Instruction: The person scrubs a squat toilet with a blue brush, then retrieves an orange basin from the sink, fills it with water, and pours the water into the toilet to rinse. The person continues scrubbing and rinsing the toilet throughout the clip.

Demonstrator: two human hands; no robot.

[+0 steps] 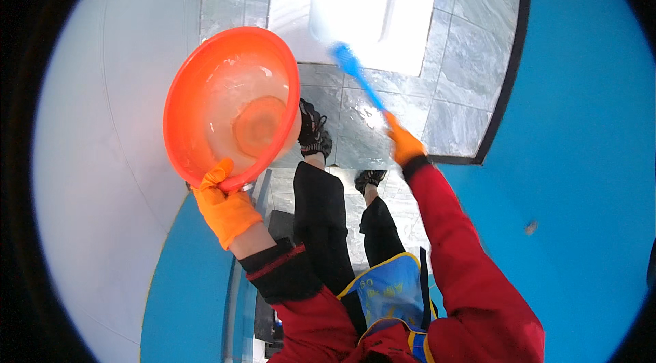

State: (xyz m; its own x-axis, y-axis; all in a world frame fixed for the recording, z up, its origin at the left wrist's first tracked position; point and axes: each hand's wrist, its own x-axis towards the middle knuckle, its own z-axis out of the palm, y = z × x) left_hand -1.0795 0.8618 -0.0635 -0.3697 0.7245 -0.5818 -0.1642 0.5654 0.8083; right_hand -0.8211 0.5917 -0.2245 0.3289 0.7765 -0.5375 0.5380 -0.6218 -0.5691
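Note:
My left hand (pixel 225 209), in an orange rubber glove, grips the near rim of an orange plastic basin (pixel 187 91). The basin is tilted, and cloudy water lies in it. My right hand (pixel 405 142), also in an orange glove, is closed round the handle of a blue long-handled brush (pixel 366 81). The brush head is blurred and points away from me, over the near edge of a white fixture (pixel 292 40) set in the tiled floor; bright glare hides much of its inside. Whether the brush touches the fixture, I cannot tell.
Grey marble-look tiles (pixel 461 71) surround the fixture and look wet in places. A dark edging (pixel 505 107) runs along a blue wall (pixel 574 158) at the right. A pale wall (pixel 138 81) stands at the left. My feet in black shoes (pixel 312 127) are below, one further forward.

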